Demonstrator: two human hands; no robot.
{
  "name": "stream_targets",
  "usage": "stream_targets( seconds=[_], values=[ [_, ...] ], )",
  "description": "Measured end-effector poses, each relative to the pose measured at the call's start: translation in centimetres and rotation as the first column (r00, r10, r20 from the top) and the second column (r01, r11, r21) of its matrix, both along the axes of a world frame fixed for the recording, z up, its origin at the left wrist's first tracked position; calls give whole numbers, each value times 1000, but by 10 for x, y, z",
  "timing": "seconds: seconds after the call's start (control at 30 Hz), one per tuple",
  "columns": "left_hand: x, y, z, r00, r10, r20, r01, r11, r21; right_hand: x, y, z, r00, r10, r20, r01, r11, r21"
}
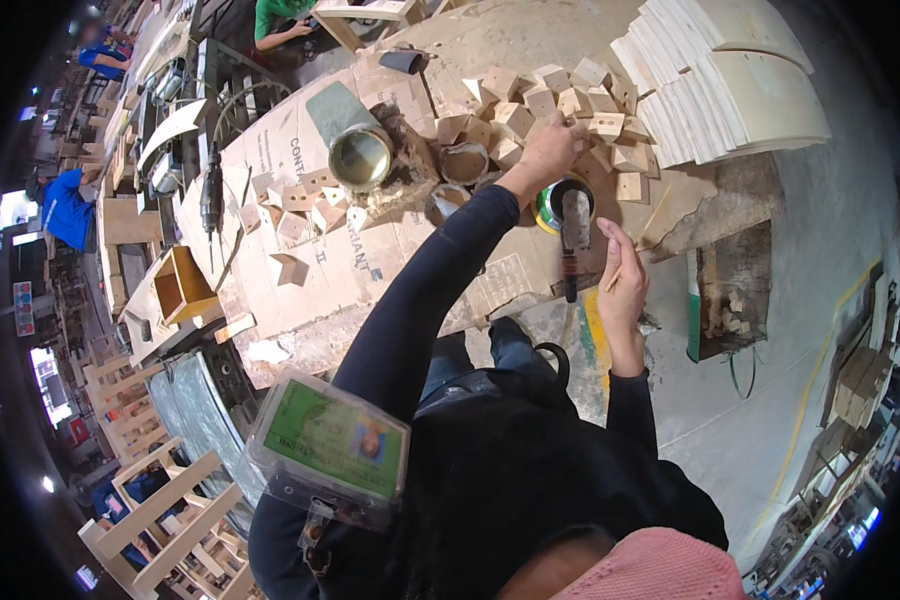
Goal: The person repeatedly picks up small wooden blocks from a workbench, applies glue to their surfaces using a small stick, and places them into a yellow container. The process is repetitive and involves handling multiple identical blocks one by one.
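Observation:
My left hand (550, 152) reaches over the pile of small wooden blocks (515, 118), its fingers curled down among them; what lies under the fingertips is hidden. My right hand (624, 290) is raised at the table's near edge, with a thin pale stick (613, 279) pinched by the thumb. Between the hands stands an open can (547, 208) with a yellow and green rim. Across it rests a flat blade tool (570, 262) with a dark handle. Two worn, open cans (465, 164) stand left of my left wrist, and a wider can (361, 158) of pale stuff is farther left.
Curved plywood pieces (730, 95) are stacked at the far right of the cardboard-covered table (410, 290). More drilled blocks (295, 200) and a power drill (211, 195) lie at left. A bin of scraps (735, 300) stands on the floor at right. Other people work far left.

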State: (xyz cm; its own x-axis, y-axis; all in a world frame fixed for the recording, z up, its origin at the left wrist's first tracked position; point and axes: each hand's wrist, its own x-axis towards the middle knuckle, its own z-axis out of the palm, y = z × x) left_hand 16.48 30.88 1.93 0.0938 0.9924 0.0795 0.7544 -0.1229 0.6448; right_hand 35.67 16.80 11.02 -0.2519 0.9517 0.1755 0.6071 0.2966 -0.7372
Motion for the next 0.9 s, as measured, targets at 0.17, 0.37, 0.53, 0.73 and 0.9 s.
stream_targets(
  seconds=[0.17, 0.37, 0.53, 0.73, 0.9],
  values=[
    [39, 8, 19, 946, -38, -322, -7, 991, -137, 2, 0, -3, 997, -40, -65, 43, 998, 38],
    [56, 11, 13, 896, 16, -444, -120, 971, -208, 18, -21, -4, 996, -68, -51, 69, 997, 35],
    [28, -21, 36, 956, 277, -98, -261, 954, 150, 18, -25, -7, 997, -53, -50, 55, 998, 32],
    [-39, -106, 79, 23, 318, 948, 129, 939, -318, -20, -19, -4, 996, -5, -87, 17, 991, 134],
    [-81, -206, 133, -449, 294, 844, 342, 929, -141, -69, -25, 24, 982, 134, -133, -102, 969, 223]
  ],
)
